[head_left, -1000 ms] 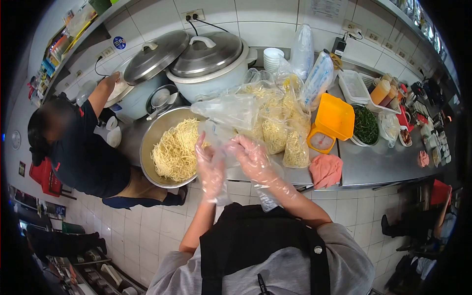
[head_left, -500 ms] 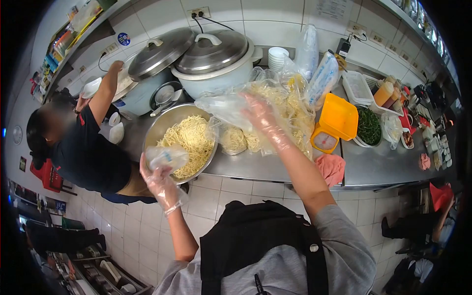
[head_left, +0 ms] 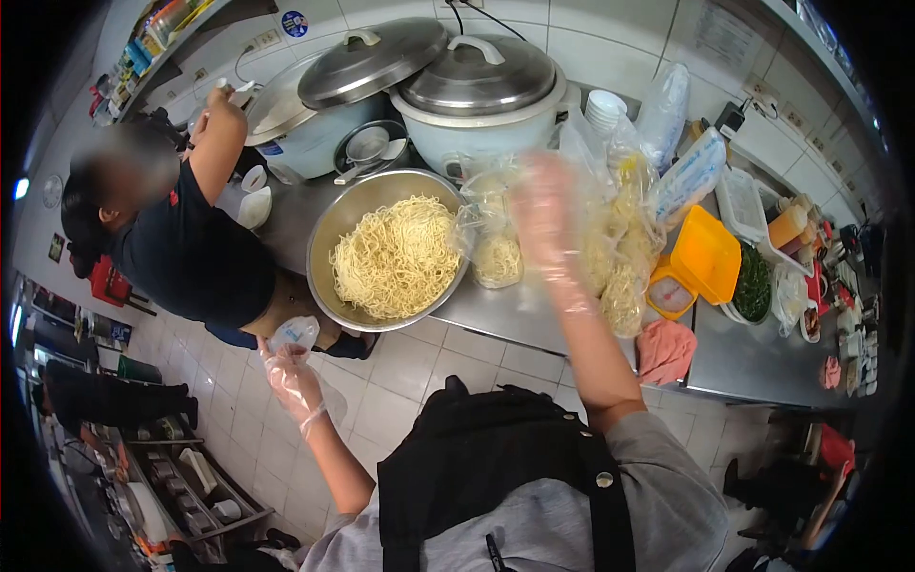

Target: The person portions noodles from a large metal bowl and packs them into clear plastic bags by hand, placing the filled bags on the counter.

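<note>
"Who stood furthest left at the tabletop (head_left: 534,316)?"

"A co-worker (head_left: 205,257), one arm raised near the left pot (head_left: 310,153). Then came the left hand (head_left: 294,384), out over the floor (head_left: 381,377). Its gloved fingers were closed on a clear bag (head_left: 295,334), pinched lightly, I'd guess because film that thin needed no more."

"And the noodles (head_left: 396,257)?"

"Loose in a steel bowl (head_left: 345,204) near the front edge, probably so that a hand could reach in easily. The right pot (head_left: 467,138) stood behind, set back by the wall (head_left: 610,43), likely to leave the front for handling."

"Next, the right hand (head_left: 548,214)?"

"Over the bagged noodles (head_left: 498,261). It was too blurred to tell whether its fingers were open or gripping. Beyond them stood the orange scale (head_left: 672,294), presumably within reach on purpose, and a pink cloth (head_left: 664,351) lay at the edge, perhaps for quick wiping."

"Now count, left to right."

"One co-worker there, one clear bag held, two pots with two metal lids (head_left: 367,78), one bowl. Of the bagged noodles, one portion sat just right of the bowl; the rest overlapped too much to count. Finally, one scale, one cloth."
</note>
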The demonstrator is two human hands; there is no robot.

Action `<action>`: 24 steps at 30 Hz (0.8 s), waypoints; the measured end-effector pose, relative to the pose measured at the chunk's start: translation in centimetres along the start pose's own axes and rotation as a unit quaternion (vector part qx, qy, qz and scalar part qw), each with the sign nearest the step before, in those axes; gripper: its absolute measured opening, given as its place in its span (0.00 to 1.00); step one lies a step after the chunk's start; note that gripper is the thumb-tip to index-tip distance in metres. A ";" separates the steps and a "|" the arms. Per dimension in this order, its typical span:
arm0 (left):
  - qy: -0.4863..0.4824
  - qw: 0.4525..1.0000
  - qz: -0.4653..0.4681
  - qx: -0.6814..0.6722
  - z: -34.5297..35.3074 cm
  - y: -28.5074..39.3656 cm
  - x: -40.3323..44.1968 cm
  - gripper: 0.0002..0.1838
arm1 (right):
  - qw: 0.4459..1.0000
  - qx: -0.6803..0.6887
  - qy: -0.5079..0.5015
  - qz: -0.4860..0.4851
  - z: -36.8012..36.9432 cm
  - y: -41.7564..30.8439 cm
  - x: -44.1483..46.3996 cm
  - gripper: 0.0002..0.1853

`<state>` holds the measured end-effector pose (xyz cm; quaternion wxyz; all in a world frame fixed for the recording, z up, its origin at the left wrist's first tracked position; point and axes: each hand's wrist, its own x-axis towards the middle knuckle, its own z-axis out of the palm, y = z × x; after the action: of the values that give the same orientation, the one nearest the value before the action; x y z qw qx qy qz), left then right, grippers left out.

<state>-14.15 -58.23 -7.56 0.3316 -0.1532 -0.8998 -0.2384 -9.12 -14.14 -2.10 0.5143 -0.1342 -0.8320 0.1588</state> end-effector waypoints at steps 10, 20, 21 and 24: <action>-0.062 0.998 -0.023 0.018 -0.3 4.3 4.9 0.23 | 0.824 -0.120 -0.526 0.174 20.2 -13.5 -13.0 0.36; -0.112 0.993 0.017 -0.040 7.8 0.5 5.2 0.39 | 0.762 -0.040 -0.642 -0.072 9.7 -6.6 -6.6 0.13; -0.145 0.989 -0.004 -0.022 8.3 0.6 5.3 0.39 | 0.748 -0.062 -0.659 -0.052 9.7 -6.0 -7.0 0.15; -0.173 0.984 0.001 -0.031 14.2 -3.6 4.1 0.37 | 0.776 -0.019 -0.629 0.030 7.6 -5.0 -6.9 0.22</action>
<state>-26.15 -53.21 -15.41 0.1663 -0.2033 -0.9358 -0.2353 -13.27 -22.34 -8.92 -0.1317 -0.0393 -0.9686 0.2072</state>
